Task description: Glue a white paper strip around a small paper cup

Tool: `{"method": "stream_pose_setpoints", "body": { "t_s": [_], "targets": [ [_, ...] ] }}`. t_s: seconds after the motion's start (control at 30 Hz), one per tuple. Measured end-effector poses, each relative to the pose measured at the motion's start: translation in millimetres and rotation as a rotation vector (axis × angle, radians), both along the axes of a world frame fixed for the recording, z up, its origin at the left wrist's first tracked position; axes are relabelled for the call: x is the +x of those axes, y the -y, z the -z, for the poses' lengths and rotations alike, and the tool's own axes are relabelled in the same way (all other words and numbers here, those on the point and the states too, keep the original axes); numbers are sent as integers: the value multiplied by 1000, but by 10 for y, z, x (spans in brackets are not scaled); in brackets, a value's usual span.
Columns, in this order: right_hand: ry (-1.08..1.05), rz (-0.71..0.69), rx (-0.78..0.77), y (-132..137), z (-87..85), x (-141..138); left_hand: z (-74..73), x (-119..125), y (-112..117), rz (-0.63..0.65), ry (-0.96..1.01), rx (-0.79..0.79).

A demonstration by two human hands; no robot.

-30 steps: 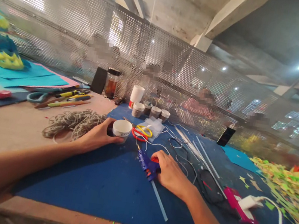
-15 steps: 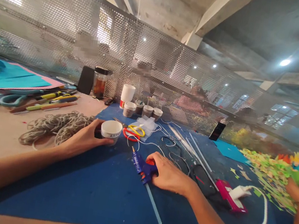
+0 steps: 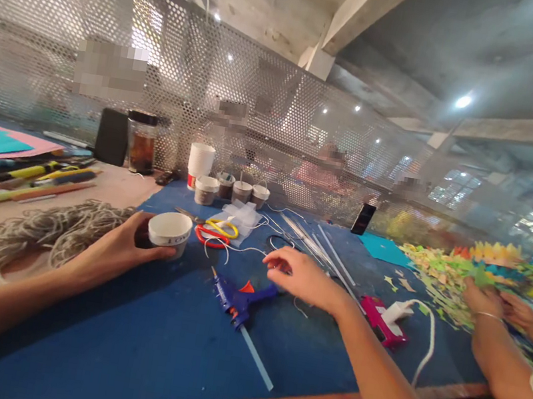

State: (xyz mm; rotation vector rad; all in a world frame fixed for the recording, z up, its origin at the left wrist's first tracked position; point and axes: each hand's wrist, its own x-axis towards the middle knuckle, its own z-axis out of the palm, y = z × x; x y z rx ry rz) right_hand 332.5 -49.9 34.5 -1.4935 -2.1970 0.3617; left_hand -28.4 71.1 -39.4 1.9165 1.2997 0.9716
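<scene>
My left hand (image 3: 114, 249) is wrapped round a small white paper cup (image 3: 169, 231) standing on the blue felt mat (image 3: 163, 338). My right hand (image 3: 298, 273) hovers a little above the mat with its fingers loosely spread and nothing in them. It is just right of and beyond a blue glue gun (image 3: 238, 295) with a clear glue stick sticking out of its back. The glue gun lies free on the mat. Red and yellow scissors (image 3: 213, 231) lie behind the cup.
A heap of grey cord (image 3: 39, 227) lies at the left beside pens and tools (image 3: 27, 178). Small cups (image 3: 228, 187) and a dark jar (image 3: 140, 142) stand by the perforated metal screen. Clear glue sticks (image 3: 324, 246), a pink glue gun (image 3: 383, 312) and paper scraps lie right. Another person's hands (image 3: 493, 303) work there.
My right hand has let go of the blue glue gun and lifted up and back from it. The view has swung right, showing another person's arms.
</scene>
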Motion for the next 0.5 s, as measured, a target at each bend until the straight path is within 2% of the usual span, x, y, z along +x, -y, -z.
{"method": "stream_pose_setpoints", "body": {
  "t_s": [0.13,0.23,0.37,0.5],
  "targets": [
    [42,391,161,-428,-176,453,112,-38,-116,-20,-13,7],
    [45,514,160,-769,-201,741,171,-28,-162,7,108,22],
    [117,558,34,-1045,-20,912,219,-5,-171,34,183,21],
    [218,595,-141,-1157,221,983,279,-16,-191,31,147,57]
  ]
}}
